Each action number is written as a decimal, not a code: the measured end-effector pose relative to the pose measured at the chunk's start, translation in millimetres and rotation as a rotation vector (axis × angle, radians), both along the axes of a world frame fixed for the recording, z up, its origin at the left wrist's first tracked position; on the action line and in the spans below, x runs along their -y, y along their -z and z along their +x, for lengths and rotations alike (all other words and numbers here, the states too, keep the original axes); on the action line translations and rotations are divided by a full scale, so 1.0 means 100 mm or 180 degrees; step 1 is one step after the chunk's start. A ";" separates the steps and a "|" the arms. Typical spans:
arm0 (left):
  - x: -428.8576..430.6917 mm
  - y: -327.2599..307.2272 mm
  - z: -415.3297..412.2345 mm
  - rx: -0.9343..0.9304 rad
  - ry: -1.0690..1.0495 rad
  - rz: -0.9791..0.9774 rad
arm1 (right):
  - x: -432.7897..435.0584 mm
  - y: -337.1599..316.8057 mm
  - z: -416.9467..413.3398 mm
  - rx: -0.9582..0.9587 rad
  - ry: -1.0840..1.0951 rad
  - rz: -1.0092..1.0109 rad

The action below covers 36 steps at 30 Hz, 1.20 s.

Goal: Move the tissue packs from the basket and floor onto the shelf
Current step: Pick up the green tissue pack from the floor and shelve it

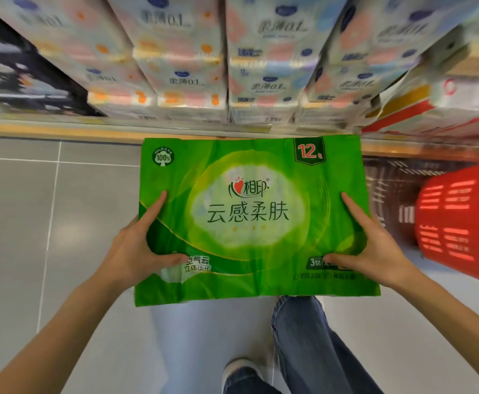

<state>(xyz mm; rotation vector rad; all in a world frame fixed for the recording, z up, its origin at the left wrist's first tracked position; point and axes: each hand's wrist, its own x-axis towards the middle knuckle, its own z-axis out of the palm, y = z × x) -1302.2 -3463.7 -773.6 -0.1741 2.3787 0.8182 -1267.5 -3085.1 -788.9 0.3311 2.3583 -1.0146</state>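
Observation:
A large green tissue pack (pixel 249 177) with a white oval label is held flat in front of me, above the floor, its far edge near the shelf's wooden front edge (pixel 61 129). My left hand (pixel 138 245) grips its left side, thumb on top near the lower left. My right hand (pixel 374 245) grips its right side the same way. A red plastic basket (pixel 460 220) stands on the floor to the right; its inside is hidden.
The shelf carries stacked white patterned tissue packs (pixel 192 66) across the top of the view, with red-and-yellow packs (pixel 431 109) at the right. Grey tiled floor (pixel 33 223) spreads to the left. My legs in jeans (pixel 303 336) and a shoe show below the pack.

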 end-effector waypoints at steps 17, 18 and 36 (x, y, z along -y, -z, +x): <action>0.23 -3.59 -0.03 -0.1198 0.0148 0.0173 | 0.19 -3.47 0.10 -0.1364 -0.0025 0.0154; 0.24 -3.84 -0.05 -0.1347 0.0207 0.0149 | 0.21 -3.69 0.14 -0.1453 0.0034 0.0137; -0.53 -7.55 0.06 -0.3450 0.0990 0.0830 | -0.42 -7.47 1.15 -0.3311 0.0722 0.0636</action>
